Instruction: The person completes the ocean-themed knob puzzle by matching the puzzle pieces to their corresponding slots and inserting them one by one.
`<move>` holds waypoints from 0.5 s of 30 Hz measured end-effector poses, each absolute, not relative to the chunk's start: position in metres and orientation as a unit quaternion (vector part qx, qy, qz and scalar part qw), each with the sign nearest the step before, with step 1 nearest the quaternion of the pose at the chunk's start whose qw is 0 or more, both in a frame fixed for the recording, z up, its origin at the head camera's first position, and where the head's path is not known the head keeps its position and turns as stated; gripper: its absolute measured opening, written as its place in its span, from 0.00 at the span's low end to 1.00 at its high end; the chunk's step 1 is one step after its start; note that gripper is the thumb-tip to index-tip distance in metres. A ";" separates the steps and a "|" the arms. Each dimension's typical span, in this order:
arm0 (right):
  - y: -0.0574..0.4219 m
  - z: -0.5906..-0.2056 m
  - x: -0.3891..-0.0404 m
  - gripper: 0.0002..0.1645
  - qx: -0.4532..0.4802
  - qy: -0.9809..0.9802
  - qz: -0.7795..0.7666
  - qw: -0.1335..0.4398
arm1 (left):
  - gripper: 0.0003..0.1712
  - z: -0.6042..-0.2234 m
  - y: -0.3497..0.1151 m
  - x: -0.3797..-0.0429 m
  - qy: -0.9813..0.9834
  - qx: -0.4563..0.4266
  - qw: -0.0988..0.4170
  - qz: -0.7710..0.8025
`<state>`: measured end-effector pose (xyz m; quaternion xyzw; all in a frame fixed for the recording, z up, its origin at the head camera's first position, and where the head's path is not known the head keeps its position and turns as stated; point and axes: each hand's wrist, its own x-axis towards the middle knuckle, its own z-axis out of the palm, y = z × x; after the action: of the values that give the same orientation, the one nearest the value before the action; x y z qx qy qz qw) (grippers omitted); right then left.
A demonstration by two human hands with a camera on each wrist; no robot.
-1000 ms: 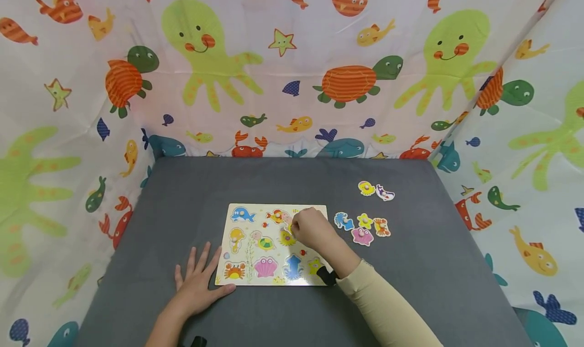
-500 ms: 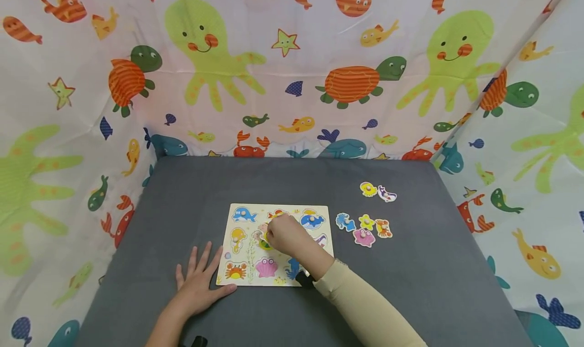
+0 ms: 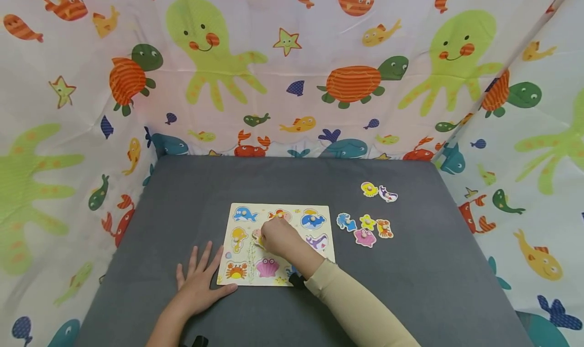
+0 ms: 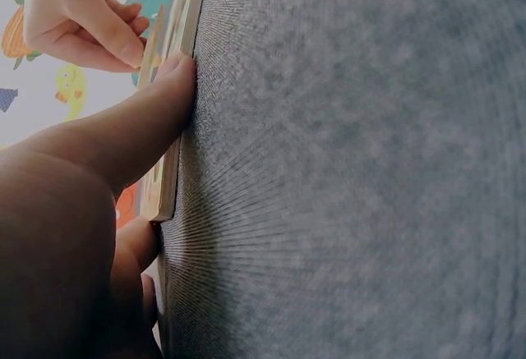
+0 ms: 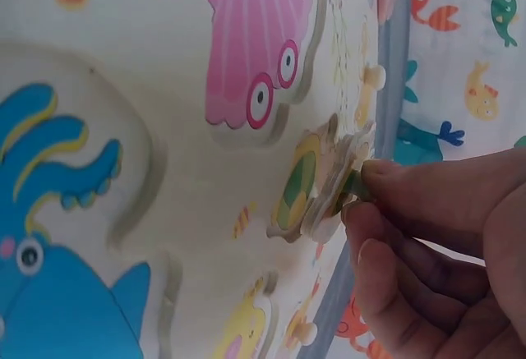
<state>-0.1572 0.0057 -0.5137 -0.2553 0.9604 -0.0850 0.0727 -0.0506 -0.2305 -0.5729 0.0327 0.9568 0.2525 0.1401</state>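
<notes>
A wooden peg puzzle board (image 3: 262, 282) with sea-animal recesses lies on the grey table. My right hand (image 3: 285, 240) is over its middle, thumb and fingertips pinching the knob of a turtle puzzle piece (image 5: 327, 203). In the right wrist view that piece is tilted close against the turtle recess (image 5: 297, 182), its face seen nearly edge-on. My left hand (image 3: 196, 281) lies with spread, straight fingers at the board's left front corner. Its thumb (image 4: 156, 104) touches the front edge in the left wrist view.
Right of the board lie loose pieces: a blue one (image 3: 346, 222), a yellow star (image 3: 367, 222), a crab (image 3: 385, 229) and a pink shell (image 3: 365, 237). Farther back are a yellow piece (image 3: 369, 189) and a purple-and-white one (image 3: 388, 194). A knobbed fish (image 3: 279, 215) and whale (image 3: 312, 220) sit in the board.
My right hand has moved left and slightly toward me with the piece, from the board's upper right to the turtle recess. My left hand stays at the board's corner.
</notes>
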 end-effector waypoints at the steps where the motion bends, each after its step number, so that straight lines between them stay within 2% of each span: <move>1: 0.005 -0.514 -0.157 0.14 -0.253 0.961 -0.085 0.076 | 0.65 -0.572 -0.230 -0.051 0.957 0.033 0.144 0.250; 15: 0.005 -0.521 -0.157 0.09 -0.233 0.963 -0.084 0.104 | 0.65 -0.569 -0.231 -0.051 0.958 0.035 0.143 0.247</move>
<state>-0.1571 0.0051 -0.5207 -0.2332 0.9632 -0.0837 0.1041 -0.0507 -0.2305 -0.5693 0.0346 0.9578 0.2466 0.1435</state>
